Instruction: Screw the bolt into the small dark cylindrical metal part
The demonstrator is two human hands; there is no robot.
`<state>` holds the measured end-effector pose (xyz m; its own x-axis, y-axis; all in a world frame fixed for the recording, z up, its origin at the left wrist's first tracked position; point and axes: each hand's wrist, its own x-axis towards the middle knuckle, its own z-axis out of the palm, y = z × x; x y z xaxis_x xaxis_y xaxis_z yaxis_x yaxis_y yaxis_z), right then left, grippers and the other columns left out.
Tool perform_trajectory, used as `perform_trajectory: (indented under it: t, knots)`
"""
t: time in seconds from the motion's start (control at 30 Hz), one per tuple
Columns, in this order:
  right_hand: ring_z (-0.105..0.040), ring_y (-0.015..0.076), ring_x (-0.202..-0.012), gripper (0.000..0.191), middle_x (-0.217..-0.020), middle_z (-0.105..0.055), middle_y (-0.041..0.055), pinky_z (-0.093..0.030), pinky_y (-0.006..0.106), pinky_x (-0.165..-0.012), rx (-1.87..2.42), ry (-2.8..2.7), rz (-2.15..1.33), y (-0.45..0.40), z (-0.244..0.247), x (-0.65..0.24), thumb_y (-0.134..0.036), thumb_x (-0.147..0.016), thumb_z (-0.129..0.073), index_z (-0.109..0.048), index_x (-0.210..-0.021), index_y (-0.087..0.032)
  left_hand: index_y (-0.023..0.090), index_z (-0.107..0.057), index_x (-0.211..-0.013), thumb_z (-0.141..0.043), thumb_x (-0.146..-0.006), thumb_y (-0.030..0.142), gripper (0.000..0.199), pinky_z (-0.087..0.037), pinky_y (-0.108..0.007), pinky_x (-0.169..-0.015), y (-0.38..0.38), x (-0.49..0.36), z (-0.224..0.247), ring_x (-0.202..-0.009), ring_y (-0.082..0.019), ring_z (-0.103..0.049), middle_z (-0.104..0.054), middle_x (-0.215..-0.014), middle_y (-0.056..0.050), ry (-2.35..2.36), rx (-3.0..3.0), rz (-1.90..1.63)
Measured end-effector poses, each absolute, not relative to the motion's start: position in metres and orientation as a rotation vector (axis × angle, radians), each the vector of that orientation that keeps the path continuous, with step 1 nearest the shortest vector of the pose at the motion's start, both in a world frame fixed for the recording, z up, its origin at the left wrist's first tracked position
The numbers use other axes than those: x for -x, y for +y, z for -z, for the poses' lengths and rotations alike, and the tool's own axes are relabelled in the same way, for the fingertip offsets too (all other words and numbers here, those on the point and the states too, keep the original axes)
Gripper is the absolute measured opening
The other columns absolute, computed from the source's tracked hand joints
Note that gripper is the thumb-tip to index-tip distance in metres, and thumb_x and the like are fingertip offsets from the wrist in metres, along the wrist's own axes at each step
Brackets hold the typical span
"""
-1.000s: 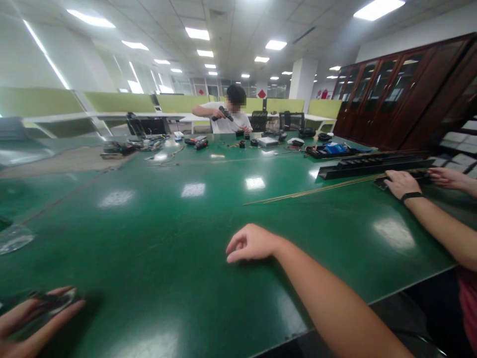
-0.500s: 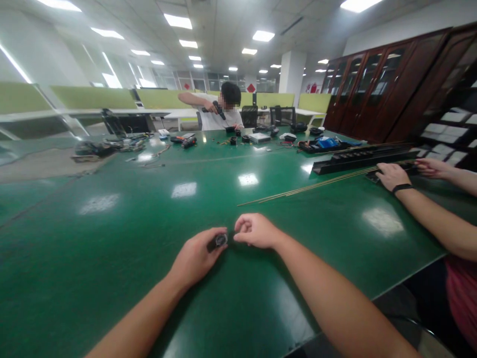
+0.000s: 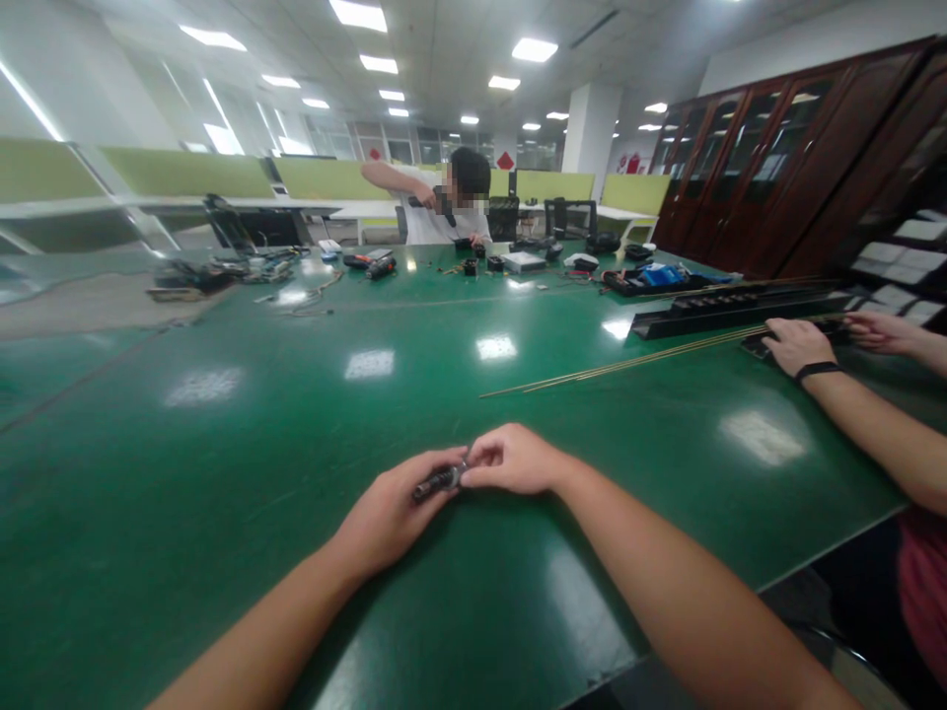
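Observation:
My left hand is closed around a small dark cylindrical part with a greyish ring at its right end. Thumb and fingers grip it from both sides, hiding some of its length. At that right end, my right hand has its thumb and curled fingers pinched together on the part. Whether a smaller piece sits inside that pinch cannot be made out. Both hands are just above the green tabletop, near its front.
Thin brass-coloured rods lie to the right, beside a long black channel. A co-worker's hand rests at the rods' far end. Across the table, another person holds a power tool. Electronics and tools line the back.
My right hand has closed the small gap to the part and now touches its end. In my left hand the part has turned, showing more of its side. The view has shifted slightly.

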<state>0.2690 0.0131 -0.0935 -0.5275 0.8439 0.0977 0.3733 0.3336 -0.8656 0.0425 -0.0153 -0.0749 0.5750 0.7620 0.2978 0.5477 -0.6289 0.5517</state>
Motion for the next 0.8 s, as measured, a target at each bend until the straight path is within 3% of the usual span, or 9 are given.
perform_trajectory:
  t: [0.5, 0.8]
  knots:
    - [-0.059, 0.0124, -0.068, 0.033, -0.079, -0.071, 0.0019, -0.039, 0.021, -0.059, 1.141, -2.082, -1.016, 0.0104, 0.0956, -0.2657, -0.048, -0.081, -0.073, -0.076, -0.092, -0.018, 0.028, -0.062, -0.121, -0.058, -0.092, 0.038, 0.032, -0.054, -0.032, -0.098, -0.0126, -0.039, 0.0783, -0.108, -0.018, -0.067, -0.069, -0.121, -0.001, 1.109, -2.377, -0.741]
    - [-0.059, 0.0119, -0.066, 0.029, -0.077, -0.07, 0.0017, -0.04, 0.021, -0.058, 1.169, -2.081, -1.014, 0.0098, 0.0946, -0.2649, -0.045, -0.078, -0.075, -0.076, -0.089, -0.018, 0.024, -0.063, -0.112, -0.062, -0.089, 0.037, 0.026, -0.053, -0.029, -0.09, -0.0141, -0.0405, 0.0763, -0.099, -0.018, -0.066, -0.069, -0.109, -0.003, 1.11, -2.437, -0.865]
